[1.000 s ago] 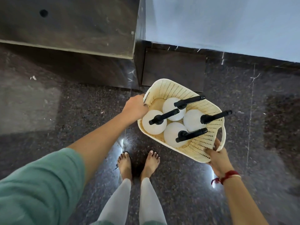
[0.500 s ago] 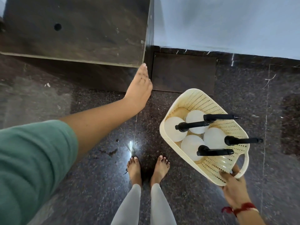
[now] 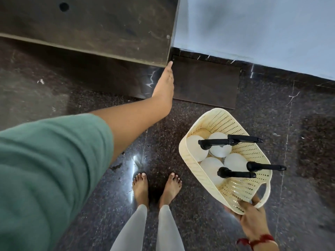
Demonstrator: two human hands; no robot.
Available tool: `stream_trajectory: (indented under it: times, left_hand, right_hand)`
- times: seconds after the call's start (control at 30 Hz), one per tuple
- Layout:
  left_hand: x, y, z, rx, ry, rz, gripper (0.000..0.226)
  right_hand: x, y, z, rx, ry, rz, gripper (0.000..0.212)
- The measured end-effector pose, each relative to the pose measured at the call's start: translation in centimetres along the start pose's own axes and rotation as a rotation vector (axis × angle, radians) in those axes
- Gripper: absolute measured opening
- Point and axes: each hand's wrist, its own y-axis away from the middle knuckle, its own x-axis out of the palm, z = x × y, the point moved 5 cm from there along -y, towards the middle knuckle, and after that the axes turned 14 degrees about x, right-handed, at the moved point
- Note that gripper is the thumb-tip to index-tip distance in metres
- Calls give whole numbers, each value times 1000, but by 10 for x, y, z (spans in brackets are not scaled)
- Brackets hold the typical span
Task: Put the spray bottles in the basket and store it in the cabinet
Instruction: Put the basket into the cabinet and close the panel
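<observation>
The left hand point(image 3: 164, 86), fingers straight and flat with nothing in it, reaches out so its fingertips touch the lower right corner of the dark wooden cabinet door point(image 3: 90, 28). To the right of that hand and nearer the body, the right hand point(image 3: 251, 215) clasps the near rim of the cream perforated basket point(image 3: 235, 192), beside its loop handle. Just beyond that grip, four white spray bottles point(image 3: 212, 169) with black nozzles stand inside.
</observation>
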Motion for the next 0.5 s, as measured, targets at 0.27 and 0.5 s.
stream_trajectory:
  times: [0.27, 0.5]
  left_hand:
    - [27, 6, 22, 7, 43, -3, 43]
    - [31, 20, 46, -117, 241, -16, 43]
  right_hand:
    - [24, 15, -23, -5, -37, 49, 56]
    - [47, 23, -30, -28, 20, 63, 61]
